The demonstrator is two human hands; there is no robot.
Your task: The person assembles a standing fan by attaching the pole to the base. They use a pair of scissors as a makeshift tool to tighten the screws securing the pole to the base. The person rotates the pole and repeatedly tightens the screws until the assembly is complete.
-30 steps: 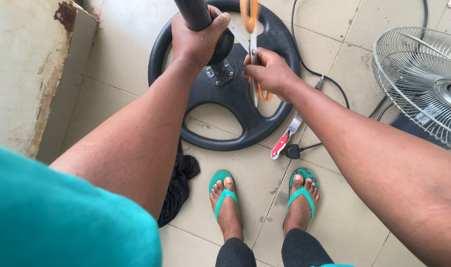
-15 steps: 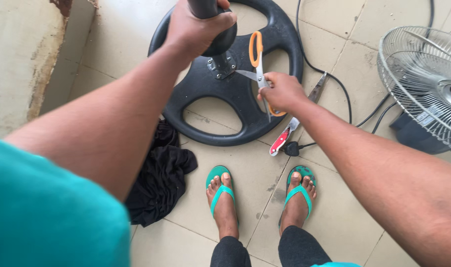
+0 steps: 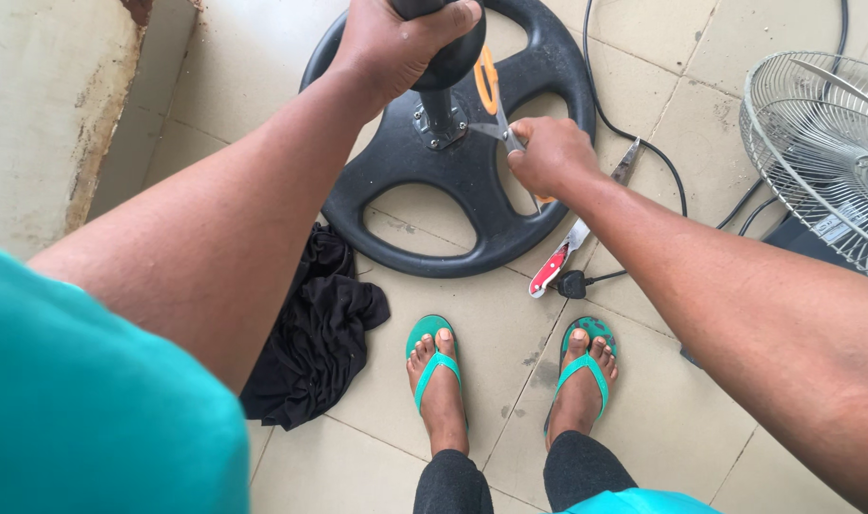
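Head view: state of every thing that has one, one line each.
left hand: closed round the black pole
right hand: grip shut on the scissors
scissors: blades apart, tip at the pole's foot
round black base: flat on the tiles, pole upright in it
pliers: lying on the floor
fan grille: off, lying on the floor
black cloth: crumpled

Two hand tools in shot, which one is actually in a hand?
The orange-handled scissors, gripped by the right hand beside the pole on the black fan base. The red-handled pliers lie untouched on the tiles.
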